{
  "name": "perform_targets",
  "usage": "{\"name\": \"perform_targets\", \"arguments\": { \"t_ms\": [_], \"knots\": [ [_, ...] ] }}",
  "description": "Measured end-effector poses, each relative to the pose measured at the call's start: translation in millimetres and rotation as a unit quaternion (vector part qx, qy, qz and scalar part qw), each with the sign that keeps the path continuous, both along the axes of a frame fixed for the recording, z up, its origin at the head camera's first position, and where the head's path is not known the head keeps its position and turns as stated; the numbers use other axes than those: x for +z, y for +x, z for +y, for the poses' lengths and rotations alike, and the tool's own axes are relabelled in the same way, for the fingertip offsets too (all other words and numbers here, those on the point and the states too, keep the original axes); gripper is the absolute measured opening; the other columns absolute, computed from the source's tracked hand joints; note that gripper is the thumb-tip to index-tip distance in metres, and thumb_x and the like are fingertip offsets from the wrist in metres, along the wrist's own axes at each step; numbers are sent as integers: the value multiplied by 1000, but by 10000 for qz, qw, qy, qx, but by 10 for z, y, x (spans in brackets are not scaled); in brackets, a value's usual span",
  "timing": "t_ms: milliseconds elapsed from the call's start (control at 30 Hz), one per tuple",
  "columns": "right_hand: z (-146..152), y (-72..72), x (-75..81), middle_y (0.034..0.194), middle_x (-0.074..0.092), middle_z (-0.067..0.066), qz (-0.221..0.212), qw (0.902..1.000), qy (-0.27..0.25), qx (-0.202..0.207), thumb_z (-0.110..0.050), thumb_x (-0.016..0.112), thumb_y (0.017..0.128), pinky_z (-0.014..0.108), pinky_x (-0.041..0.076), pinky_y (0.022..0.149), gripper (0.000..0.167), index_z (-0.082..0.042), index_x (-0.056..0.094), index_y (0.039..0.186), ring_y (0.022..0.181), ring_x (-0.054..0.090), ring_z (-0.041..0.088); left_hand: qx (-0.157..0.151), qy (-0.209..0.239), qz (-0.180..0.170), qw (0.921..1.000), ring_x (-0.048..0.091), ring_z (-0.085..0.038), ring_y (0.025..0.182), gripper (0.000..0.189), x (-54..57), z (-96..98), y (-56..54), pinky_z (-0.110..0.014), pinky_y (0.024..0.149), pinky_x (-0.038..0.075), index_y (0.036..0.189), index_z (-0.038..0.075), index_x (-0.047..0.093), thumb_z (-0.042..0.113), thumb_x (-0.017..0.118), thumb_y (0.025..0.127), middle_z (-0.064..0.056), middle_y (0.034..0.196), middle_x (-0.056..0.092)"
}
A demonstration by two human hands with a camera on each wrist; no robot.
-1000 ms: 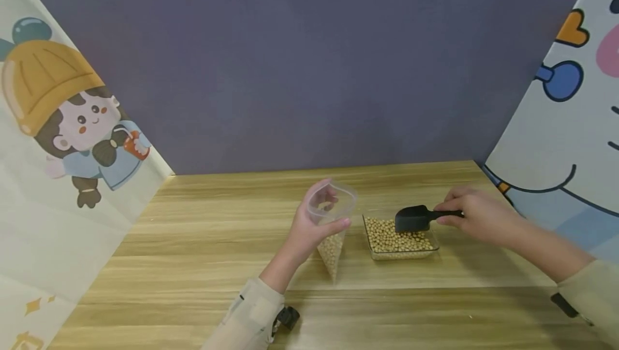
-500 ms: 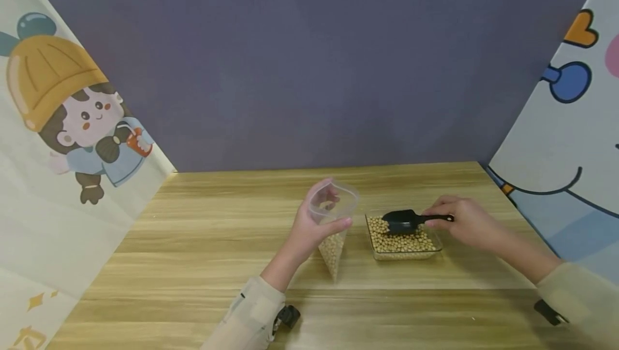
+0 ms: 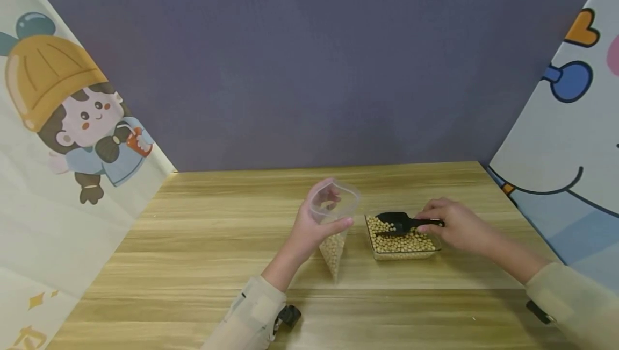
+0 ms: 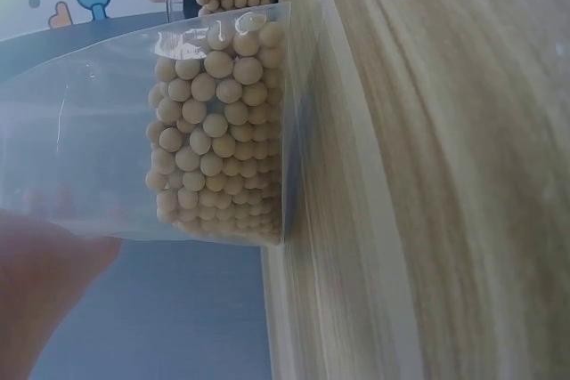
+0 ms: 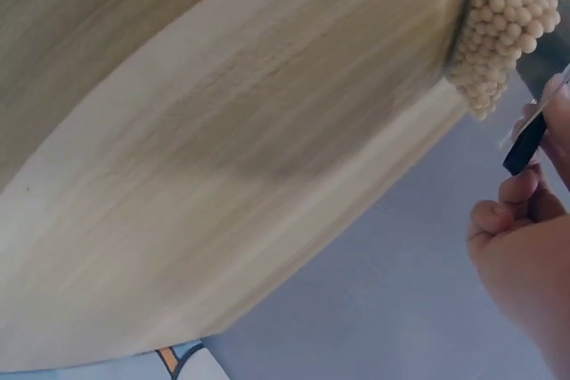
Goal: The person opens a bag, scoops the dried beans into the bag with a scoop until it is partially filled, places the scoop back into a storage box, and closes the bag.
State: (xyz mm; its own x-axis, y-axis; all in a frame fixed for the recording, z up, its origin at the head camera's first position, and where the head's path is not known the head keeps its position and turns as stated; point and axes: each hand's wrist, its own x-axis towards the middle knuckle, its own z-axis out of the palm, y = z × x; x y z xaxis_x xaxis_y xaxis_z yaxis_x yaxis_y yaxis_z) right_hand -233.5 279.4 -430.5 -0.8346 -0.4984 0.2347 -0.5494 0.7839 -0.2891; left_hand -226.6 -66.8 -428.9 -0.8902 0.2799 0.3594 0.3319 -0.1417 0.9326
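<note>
My left hand [image 3: 309, 226] grips a clear plastic bag [image 3: 332, 253] near its top, thumb on the near side, with the mouth held wide. In the left wrist view soybeans [image 4: 218, 131] fill the bag's lower part, and its base stands at the tabletop. My right hand [image 3: 456, 225] pinches the handle of a small black scoop [image 3: 398, 222]. The scoop's blade dips into the soybeans in a clear rectangular container [image 3: 406, 256], right of the bag. In the right wrist view the fingers close round the black handle [image 5: 525, 144].
The wood-grain table [image 3: 208, 264] carries the bag and the container. A dark grey-blue panel [image 3: 309, 70] rises behind it. Cartoon-printed sheets flank it: a left sheet [image 3: 29, 188] and a right sheet [image 3: 546, 140]. A tiny pale speck [image 3: 473, 318] lies near the front right.
My right hand has moved left and the scoop has tipped and sunk deeper into the soybeans, with some now in its blade. The left hand and bag stay nearly still; the head view shifted slightly.
</note>
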Motion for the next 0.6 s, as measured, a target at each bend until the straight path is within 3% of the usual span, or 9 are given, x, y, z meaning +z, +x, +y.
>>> {"name": "perform_targets", "arguments": {
  "t_ms": [133, 400, 600],
  "knots": [
    [-13, 23, -11, 102, 70, -6, 149, 9997, 152, 88, -19, 82, 91, 27, 53, 67, 24, -11, 81, 114, 87, 63, 8, -20, 15, -13, 10000, 49, -50, 135, 90, -13, 3, -2, -49, 127, 41, 157, 13, 46, 12, 90, 79, -3, 135, 58],
    [-6, 61, -39, 103, 69, -6, 152, 9999, -15, 50, -17, 79, 94, 25, 50, 64, 22, -10, 80, 115, 81, 58, -3, -40, 37, 20, 10000, 50, -46, 133, 91, -33, 26, -4, -53, 127, 41, 157, 12, 46, 14, 91, 79, -3, 134, 58],
    [-4, 49, -29, 104, 69, -6, 242, 9996, -98, 134, -17, 79, 95, 25, 50, 64, 22, -10, 80, 116, 81, 58, -2, -65, 82, 33, 9999, 56, -23, 127, 91, -20, 32, 1, -56, 128, 39, 157, 11, 45, 13, 91, 78, 0, 133, 57]
  ]
}}
